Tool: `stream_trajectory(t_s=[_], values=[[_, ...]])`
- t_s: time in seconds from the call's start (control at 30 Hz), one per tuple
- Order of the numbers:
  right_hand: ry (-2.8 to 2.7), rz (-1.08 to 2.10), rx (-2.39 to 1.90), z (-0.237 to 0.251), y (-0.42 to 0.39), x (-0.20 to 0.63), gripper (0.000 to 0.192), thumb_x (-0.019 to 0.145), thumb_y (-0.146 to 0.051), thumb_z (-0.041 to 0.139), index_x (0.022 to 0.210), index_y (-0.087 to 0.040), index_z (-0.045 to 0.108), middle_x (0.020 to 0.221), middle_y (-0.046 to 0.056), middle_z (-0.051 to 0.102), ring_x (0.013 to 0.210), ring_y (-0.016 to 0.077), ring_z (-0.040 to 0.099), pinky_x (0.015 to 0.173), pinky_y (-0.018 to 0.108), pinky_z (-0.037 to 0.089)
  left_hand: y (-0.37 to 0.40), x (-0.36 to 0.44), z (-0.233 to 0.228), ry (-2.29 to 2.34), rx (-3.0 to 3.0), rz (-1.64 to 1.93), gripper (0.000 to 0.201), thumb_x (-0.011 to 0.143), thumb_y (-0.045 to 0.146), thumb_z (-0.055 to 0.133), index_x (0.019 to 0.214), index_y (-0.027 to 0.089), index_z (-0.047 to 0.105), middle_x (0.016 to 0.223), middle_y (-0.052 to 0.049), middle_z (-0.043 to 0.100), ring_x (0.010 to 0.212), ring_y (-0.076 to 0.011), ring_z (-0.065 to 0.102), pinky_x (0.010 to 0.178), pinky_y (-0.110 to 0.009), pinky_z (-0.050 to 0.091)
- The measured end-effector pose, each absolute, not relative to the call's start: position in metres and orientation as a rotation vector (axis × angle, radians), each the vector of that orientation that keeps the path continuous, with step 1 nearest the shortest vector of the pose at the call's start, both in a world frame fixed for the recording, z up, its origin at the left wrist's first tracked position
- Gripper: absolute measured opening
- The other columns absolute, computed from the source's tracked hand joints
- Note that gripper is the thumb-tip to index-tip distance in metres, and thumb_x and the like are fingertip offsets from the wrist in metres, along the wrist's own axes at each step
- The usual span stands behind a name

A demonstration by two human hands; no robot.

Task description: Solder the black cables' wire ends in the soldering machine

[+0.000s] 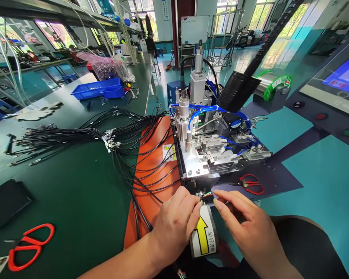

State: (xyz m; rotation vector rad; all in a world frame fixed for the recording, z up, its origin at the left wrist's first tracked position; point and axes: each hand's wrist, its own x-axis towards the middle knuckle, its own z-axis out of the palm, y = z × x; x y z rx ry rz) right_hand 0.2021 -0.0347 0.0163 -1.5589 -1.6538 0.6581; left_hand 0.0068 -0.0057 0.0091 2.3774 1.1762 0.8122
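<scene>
My left hand (177,217) is closed, its thumb and fingers pinching the end of a black cable (201,199) in front of the machine. Short coloured wires (208,194), green, red and white among them, fan out from that end toward the right. My right hand (247,223) is just beside the wire tips, thumb and index finger slightly apart. Whether a fingertip touches a wire, I cannot tell. Below the hands sits a rounded part with a yellow arrow label (203,232). The metal machine (209,143) with blue air tubes stands right behind them.
A bundle of black cables (66,135) spreads over the green bench mat (84,193) and an orange sheet (154,155). Red-handled scissors (29,246) lie front left, red-handled snips (251,184) to the right. Also around: a blue tray (97,89), a solder spool (272,85), a control panel (334,85).
</scene>
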Motion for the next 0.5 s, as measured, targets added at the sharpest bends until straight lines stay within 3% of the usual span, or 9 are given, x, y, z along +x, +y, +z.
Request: stream_trajectory(t_s=[0.2,0.5], values=[[-1.661,0.569,-1.513,0.015,-0.039,0.193,0.018,0.1,-0.028,0.053,0.11,-0.027,0.068,0.105,-0.002,0.067,0.097,0.0139,0.064,0.088,0.021,0.046,-0.006,0.007,0.009,1.208,2.373,0.773,0.024,0.1,0.022,0.041,0.095,0.014,0.063,0.086,-0.007,0.055,0.079,-0.017,0.049,0.07,-0.032,0.045],[-1.66,0.556,-1.482,0.014,-0.037,0.188,0.016,0.1,-0.028,0.052,0.097,-0.023,0.067,0.09,0.001,0.066,0.081,0.0153,0.063,0.074,0.023,0.047,-0.006,0.008,0.007,1.232,2.399,0.772,0.025,0.1,0.024,0.042,0.094,0.015,0.064,0.084,-0.007,0.054,0.077,-0.0167,0.05,0.069,-0.031,0.046]])
